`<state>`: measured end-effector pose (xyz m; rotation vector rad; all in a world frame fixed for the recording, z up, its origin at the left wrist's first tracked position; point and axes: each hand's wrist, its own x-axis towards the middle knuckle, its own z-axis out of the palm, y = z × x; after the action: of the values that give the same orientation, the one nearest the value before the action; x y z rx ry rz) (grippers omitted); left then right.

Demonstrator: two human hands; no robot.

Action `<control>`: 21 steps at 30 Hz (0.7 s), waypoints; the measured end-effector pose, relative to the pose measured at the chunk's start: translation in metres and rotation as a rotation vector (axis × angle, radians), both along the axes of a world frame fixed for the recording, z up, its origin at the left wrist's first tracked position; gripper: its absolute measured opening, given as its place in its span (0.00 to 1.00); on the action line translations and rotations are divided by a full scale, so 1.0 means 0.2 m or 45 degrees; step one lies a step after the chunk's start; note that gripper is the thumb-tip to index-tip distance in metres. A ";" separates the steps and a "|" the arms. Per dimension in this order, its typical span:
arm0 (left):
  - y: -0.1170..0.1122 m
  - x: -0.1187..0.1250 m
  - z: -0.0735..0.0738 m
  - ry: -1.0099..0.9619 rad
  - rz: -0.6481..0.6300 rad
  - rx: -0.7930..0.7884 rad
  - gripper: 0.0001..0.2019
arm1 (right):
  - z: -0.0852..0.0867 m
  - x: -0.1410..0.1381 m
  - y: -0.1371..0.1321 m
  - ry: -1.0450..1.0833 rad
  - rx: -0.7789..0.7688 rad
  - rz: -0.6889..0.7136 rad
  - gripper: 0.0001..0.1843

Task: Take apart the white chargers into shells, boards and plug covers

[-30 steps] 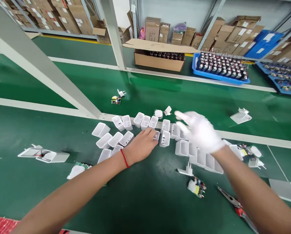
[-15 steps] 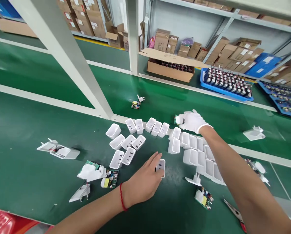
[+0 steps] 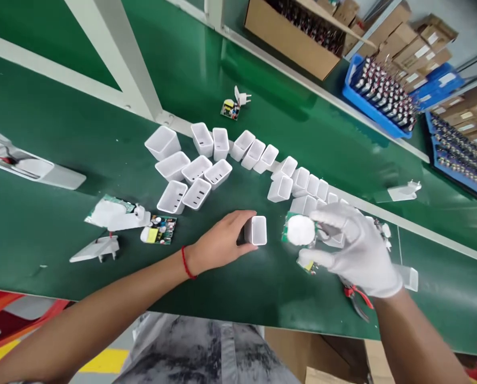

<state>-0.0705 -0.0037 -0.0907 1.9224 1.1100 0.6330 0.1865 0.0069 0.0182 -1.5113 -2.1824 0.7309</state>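
My left hand, bare with a red string at the wrist, grips a white plastic charger housing between thumb and fingers, its open end facing me. To the right, my white-gloved right hand holds a circuit board with a round-edged white pad over its face and green edges showing. A short gap separates board and housing. Beneath the gloved thumb another board with a yellow part lies partly hidden. Red-handled pliers rest below the glove.
Several empty white housings stand in rows across the green table. Loose boards and plug covers lie left. Farther back are a board with a plug, a metal frame post, a carton and blue trays.
My right hand has come back from the far side of the table toward my left hand, bringing the circuit board. The view has tilted down. The left hand still grips the housing.
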 end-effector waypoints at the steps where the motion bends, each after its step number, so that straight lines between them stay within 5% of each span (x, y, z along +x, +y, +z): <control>1: 0.00 0.00 -0.01 -0.001 -0.005 0.035 0.30 | -0.02 -0.02 -0.03 -0.074 0.094 0.097 0.29; 8: 0.01 -0.02 -0.04 -0.045 -0.041 0.161 0.31 | -0.05 -0.20 -0.02 -0.553 0.465 0.331 0.23; 14: 0.01 -0.03 -0.06 -0.067 -0.069 0.164 0.31 | 0.04 -0.32 0.07 -0.870 0.401 0.522 0.17; 21: 0.02 -0.02 -0.07 -0.114 -0.069 0.191 0.31 | 0.04 -0.37 0.10 -1.073 0.344 0.583 0.15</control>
<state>-0.0748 -0.0005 -0.1053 2.0230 0.9755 0.7833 0.1123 0.0276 0.0260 -1.3149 -3.1389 -0.1631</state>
